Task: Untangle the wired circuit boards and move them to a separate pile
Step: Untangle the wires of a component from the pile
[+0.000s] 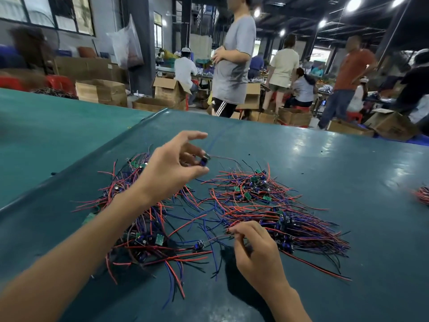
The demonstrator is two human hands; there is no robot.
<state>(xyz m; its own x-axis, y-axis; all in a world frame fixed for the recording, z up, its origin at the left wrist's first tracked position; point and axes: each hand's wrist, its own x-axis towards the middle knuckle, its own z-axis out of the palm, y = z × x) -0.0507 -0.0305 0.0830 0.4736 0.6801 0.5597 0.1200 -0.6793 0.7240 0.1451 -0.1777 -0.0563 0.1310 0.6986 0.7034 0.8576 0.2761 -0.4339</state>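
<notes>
A tangle of small green circuit boards with red, blue and black wires [144,228] sprawls over the left and middle of the green table [348,173]. A second, looser heap [262,201] lies to the right. My left hand [171,168] is raised above the table and pinches one small wired circuit board [204,160] between thumb and fingers; its wires trail up and to the right. My right hand [255,249] is low near the front and pinches a thin wire [218,238] that runs left to a small board [199,244].
A small bundle of red wires [422,194] lies at the table's right edge. A fold in the green cover [76,163] runs diagonally at left. Beyond the table, several people stand or sit among cardboard boxes [102,91].
</notes>
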